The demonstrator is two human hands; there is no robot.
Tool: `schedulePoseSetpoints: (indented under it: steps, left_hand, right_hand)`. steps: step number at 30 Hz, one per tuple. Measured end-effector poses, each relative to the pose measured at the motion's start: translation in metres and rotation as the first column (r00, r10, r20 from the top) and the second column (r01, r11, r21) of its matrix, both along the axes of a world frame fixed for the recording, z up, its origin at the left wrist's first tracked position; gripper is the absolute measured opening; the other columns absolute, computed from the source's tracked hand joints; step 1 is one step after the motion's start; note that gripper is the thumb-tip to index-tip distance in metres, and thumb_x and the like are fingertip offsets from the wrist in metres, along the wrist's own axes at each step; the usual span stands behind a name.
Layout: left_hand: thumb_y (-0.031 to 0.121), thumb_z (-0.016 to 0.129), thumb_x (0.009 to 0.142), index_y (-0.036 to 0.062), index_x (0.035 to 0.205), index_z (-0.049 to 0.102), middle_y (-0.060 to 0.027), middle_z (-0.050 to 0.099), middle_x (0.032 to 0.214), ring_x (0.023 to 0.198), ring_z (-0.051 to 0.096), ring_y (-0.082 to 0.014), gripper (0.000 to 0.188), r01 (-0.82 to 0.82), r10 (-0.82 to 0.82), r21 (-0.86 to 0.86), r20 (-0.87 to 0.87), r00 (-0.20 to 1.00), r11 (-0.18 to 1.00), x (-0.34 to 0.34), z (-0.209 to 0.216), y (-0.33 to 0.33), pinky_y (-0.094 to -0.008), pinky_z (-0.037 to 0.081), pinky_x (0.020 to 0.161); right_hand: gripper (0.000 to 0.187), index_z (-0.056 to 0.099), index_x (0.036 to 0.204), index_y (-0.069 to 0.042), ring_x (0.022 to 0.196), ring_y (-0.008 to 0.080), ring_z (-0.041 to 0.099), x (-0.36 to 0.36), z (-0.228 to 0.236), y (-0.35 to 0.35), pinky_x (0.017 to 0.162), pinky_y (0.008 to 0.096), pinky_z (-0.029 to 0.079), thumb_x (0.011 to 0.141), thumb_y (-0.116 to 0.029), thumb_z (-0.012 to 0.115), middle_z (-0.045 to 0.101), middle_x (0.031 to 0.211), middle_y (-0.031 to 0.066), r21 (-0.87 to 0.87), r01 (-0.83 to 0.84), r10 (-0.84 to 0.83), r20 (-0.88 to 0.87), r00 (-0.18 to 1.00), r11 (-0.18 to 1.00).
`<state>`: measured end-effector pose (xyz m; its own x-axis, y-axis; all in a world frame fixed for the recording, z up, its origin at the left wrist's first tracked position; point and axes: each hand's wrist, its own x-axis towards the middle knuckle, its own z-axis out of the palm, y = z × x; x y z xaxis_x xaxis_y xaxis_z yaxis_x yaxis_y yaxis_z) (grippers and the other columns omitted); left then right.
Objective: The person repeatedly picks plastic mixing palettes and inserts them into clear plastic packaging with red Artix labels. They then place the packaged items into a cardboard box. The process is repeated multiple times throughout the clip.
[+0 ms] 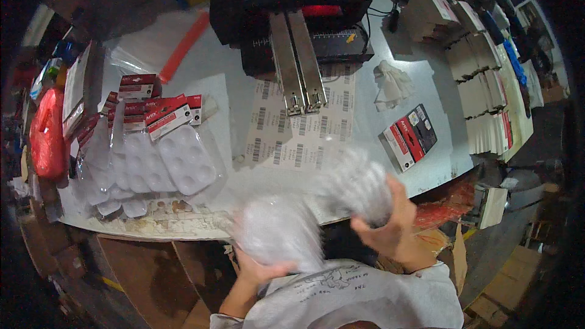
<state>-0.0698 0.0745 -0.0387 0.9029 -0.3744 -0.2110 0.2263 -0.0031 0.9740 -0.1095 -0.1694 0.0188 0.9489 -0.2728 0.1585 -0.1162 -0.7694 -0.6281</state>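
At the table's front edge my left hand (259,268) is closed on a rounded white plastic piece (277,231), smeared by motion. My right hand (393,225) curls round a shiny white, ridged bundle (356,186), which looks like clear plastic film and is also blurred. Both things are held just above the table, close together. To the left lies a heap of white plastic paint palettes (183,158) in clear bags with red-and-white header cards (167,119). A dark, red and white folded card (408,137) rests on the table beyond my right hand.
A black machine (341,45) with two metal rails (298,64) stands at the back over a sheet of barcode labels (274,146). Stacked cards (487,94) line the right edge. Crumpled film (390,85), a red strip (186,45) and a red bag (49,134) lie around.
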Motion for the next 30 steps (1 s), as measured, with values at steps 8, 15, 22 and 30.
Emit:
schedulePoseSetpoints:
  steps: [8,15,22,30]
  left_hand:
    - [0.009,0.08,0.059,-0.0016,0.117,0.037,-0.0133,0.051,0.106,0.096,0.054,-0.0217,0.074,-0.152,0.137,-0.023,-0.315,0.939,0.988,0.038,-0.005,-0.028,-0.0327,0.046,0.082]
    - [0.009,0.079,0.06,-0.0019,0.116,0.041,-0.0121,0.054,0.103,0.094,0.055,-0.0211,0.069,-0.169,0.103,-0.116,-0.435,0.894,0.979,0.038,0.009,-0.027,-0.0317,0.046,0.081]
    - [0.024,0.078,0.066,-0.0038,0.126,0.035,-0.0155,0.047,0.115,0.105,0.049,-0.0249,0.079,-0.009,0.039,0.36,-0.075,0.996,0.933,0.04,0.004,-0.04,-0.0343,0.037,0.094]
    - [0.019,0.077,0.067,-0.0027,0.129,0.031,-0.0165,0.045,0.118,0.109,0.046,-0.0241,0.08,0.097,-0.014,0.316,-0.253,0.967,0.944,0.038,0.007,-0.045,-0.0342,0.036,0.095]
  right_hand:
    - [0.07,0.047,0.114,-0.007,0.097,0.0322,0.052,0.017,-0.017,-0.027,0.084,0.0411,0.036,0.05,-0.015,0.073,0.047,0.117,0.0141,-0.216,-0.257,0.146,-0.426,0.893,0.942]
    - [0.064,0.048,0.113,0.0,0.105,0.0244,0.053,0.015,0.004,-0.046,0.089,0.0356,0.042,0.061,-0.02,0.078,0.055,0.109,0.0174,0.691,0.256,0.034,-0.377,0.926,0.676]
    - [0.077,0.034,0.128,0.007,0.112,0.0314,0.046,0.0,-0.054,-0.031,0.095,0.0375,0.037,0.074,-0.034,0.07,0.046,0.118,0.0232,0.538,0.078,0.148,-0.364,0.92,0.839]
    - [0.061,0.03,0.13,0.007,0.114,0.0401,0.039,-0.009,-0.055,-0.021,0.099,0.0455,0.028,0.085,-0.027,0.054,0.039,0.122,0.028,0.312,-0.031,0.088,-0.169,0.982,0.949]
